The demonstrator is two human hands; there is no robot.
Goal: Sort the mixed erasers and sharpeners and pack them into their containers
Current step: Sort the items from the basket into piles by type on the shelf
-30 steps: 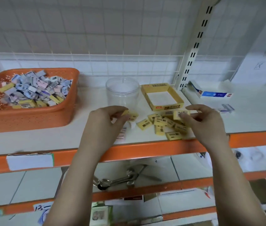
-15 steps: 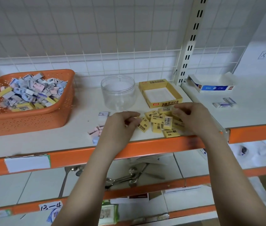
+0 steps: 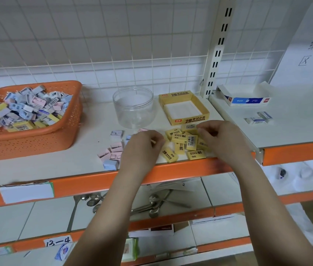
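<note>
A: Left hand, curled, pinches something thin and yellowish; most of it hidden, can't identify. It covers part of the pastel sharpeners.

B: Right hand?

A: Fingers bent over the loose yellow erasers; whether it holds one, can't tell.

B: Surroundings?

A: Clear round plastic jar and open yellow cardboard box just behind. Perforated orange basket, far left, heaped with mixed pieces. Shelf white, orange-edged.

orange perforated basket, yellow erasers, pink and blue sharpeners, clear jar
</note>
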